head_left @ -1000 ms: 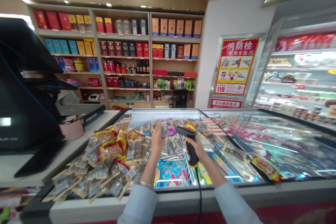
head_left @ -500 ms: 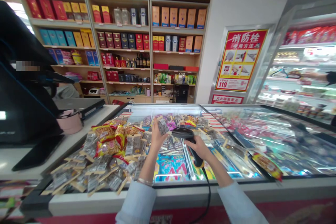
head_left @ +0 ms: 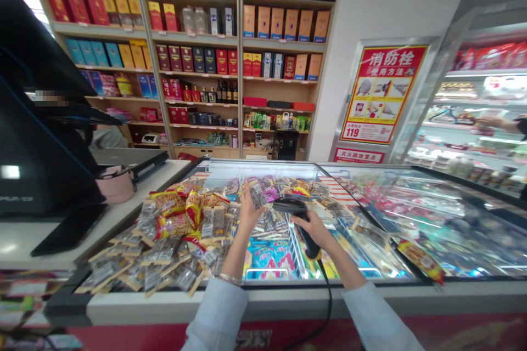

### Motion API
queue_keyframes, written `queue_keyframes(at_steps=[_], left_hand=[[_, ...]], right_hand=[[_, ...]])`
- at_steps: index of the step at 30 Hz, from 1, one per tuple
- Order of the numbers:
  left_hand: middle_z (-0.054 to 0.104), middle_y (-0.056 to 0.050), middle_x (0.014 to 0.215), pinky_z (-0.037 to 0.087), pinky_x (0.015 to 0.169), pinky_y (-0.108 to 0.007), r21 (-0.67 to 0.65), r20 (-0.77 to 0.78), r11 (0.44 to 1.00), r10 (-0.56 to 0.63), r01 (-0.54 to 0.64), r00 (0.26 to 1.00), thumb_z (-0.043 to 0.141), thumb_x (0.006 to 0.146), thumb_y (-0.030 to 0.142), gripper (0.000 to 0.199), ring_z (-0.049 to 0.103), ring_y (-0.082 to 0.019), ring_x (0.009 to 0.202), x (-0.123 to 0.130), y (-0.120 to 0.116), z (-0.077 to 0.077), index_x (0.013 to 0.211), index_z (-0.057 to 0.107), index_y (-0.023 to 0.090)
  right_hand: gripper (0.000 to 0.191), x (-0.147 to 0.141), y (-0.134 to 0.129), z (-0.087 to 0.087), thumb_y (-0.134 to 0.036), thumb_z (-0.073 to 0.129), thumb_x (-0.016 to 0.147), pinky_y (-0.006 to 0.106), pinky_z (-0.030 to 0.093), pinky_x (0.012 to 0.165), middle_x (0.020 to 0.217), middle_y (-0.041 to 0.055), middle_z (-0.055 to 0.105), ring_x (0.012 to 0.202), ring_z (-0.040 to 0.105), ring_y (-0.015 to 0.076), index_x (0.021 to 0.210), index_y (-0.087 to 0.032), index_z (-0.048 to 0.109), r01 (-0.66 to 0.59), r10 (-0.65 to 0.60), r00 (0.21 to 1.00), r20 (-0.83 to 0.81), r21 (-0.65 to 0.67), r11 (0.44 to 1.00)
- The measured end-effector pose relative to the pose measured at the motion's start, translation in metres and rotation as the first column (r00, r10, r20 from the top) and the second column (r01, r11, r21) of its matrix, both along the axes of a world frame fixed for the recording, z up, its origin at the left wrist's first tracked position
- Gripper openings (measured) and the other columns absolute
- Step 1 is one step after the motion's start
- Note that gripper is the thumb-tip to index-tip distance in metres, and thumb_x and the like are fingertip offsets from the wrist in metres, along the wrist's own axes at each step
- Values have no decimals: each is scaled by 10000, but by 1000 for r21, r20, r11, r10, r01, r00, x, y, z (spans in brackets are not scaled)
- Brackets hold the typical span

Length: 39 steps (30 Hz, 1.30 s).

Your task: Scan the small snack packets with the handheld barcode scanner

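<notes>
Handheld barcode scanner [head_left: 297, 218], black with a yellow patch near the base of its grip, sits in the right hand [head_left: 315, 230], whose fingers wrap closed around the handle. Its head tips toward the left of the frame, and a black cord [head_left: 326, 304] drops from the butt past the front of the freezer. The left hand [head_left: 248, 214] is raised, pinching a small silver snack packet [head_left: 258, 196] between thumb and fingertips, just beside the scanner but not touching it. A thin bracelet [head_left: 230, 279] circles the left wrist, and pale blue sleeves [head_left: 214, 312] show at the bottom of the frame.

Under the hands lies a glass-topped chest freezer [head_left: 288, 299]. Snack strips on cardboard backing [head_left: 177, 247] are heaped at its left end, and a red-and-yellow packet [head_left: 420, 261] lies at its lower right. On the white bench [head_left: 24, 244] at left stand a pink bag [head_left: 116, 186] and a black till terminal [head_left: 37, 120]. Farther back, wooden shelves [head_left: 185, 66] of boxed liquor fill the upper middle, beside a red fire-hydrant poster [head_left: 382, 93]. At far right, another person's arm [head_left: 500, 123] reaches across a refrigerated display case [head_left: 461, 131].
</notes>
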<state>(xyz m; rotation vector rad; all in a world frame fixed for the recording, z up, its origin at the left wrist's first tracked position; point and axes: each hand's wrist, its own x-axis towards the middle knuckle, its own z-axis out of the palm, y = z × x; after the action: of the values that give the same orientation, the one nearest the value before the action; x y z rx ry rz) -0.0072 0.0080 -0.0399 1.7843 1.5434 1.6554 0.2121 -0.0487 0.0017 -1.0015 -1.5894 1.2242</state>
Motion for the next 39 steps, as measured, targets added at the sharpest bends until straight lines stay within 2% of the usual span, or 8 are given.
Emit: queue_keyframes(at_steps=[8,14,18,21,23,26,30,39], left_hand=[[476,-109,1146,409,999,-391,-183,-148,939,267,-292,952,726,646,193,785,548,-255,1096,-72,-13,44,1372,427,188],[513,-166,1195,437,924,-333,-224,-529,845,314,-486,789,631,741,206,609,586,-240,1026,-118,-16,72,1327,478,142],[543,-245,1195,409,931,-404,-183,-686,792,321,-583,652,482,799,155,336,537,-325,1105,-124,-16,70,1078,644,64],[530,-263,1263,366,950,-440,-110,-789,765,321,-634,524,391,839,152,349,508,-352,1158,-125,-17,63,1009,679,54],[609,-232,1179,359,939,-426,-131,-843,761,252,-636,476,347,858,141,378,576,-316,1084,-127,-18,60,998,692,76],[689,-204,1007,351,926,-408,-192,-853,754,188,-628,487,325,861,113,394,649,-274,957,-128,-17,59,973,701,85],[699,-201,1005,348,920,-405,-199,-853,746,188,-636,487,318,864,104,396,657,-279,963,-125,-18,62,961,701,88],[668,-220,1032,377,902,-395,-147,-870,755,209,-639,447,305,872,93,404,593,-312,1055,-112,-30,78,1016,682,67]], right_hand=[[288,-20,12,-14,-425,692,672,223,395,326,455,-5,575,328,506,119,681,-153,599,21,-98,938,-332,-228,973],[239,-62,8,-11,-390,658,686,209,397,336,462,-14,567,337,498,103,676,-159,596,-52,-103,893,-437,-329,943],[242,-93,5,-13,-392,634,712,189,398,359,468,-24,549,354,493,86,669,-161,579,-132,-106,852,-513,-406,904],[247,-108,6,-22,-393,607,737,184,406,374,492,-19,552,374,500,81,655,-163,570,-180,-113,826,-553,-448,876],[247,-114,11,-30,-390,591,746,186,407,375,495,-16,551,375,497,82,653,-163,570,-191,-124,815,-566,-465,864],[239,-118,20,-46,-389,577,752,188,395,368,479,-21,535,365,479,82,663,-167,568,-209,-143,798,-585,-491,845],[231,-121,28,-61,-385,573,755,185,393,375,483,-22,532,369,472,79,669,-171,557,-221,-178,773,-609,-522,824],[249,-125,26,-59,-385,554,774,189,388,373,462,-12,540,360,469,86,661,-164,560,-238,-177,758,-628,-519,821]])
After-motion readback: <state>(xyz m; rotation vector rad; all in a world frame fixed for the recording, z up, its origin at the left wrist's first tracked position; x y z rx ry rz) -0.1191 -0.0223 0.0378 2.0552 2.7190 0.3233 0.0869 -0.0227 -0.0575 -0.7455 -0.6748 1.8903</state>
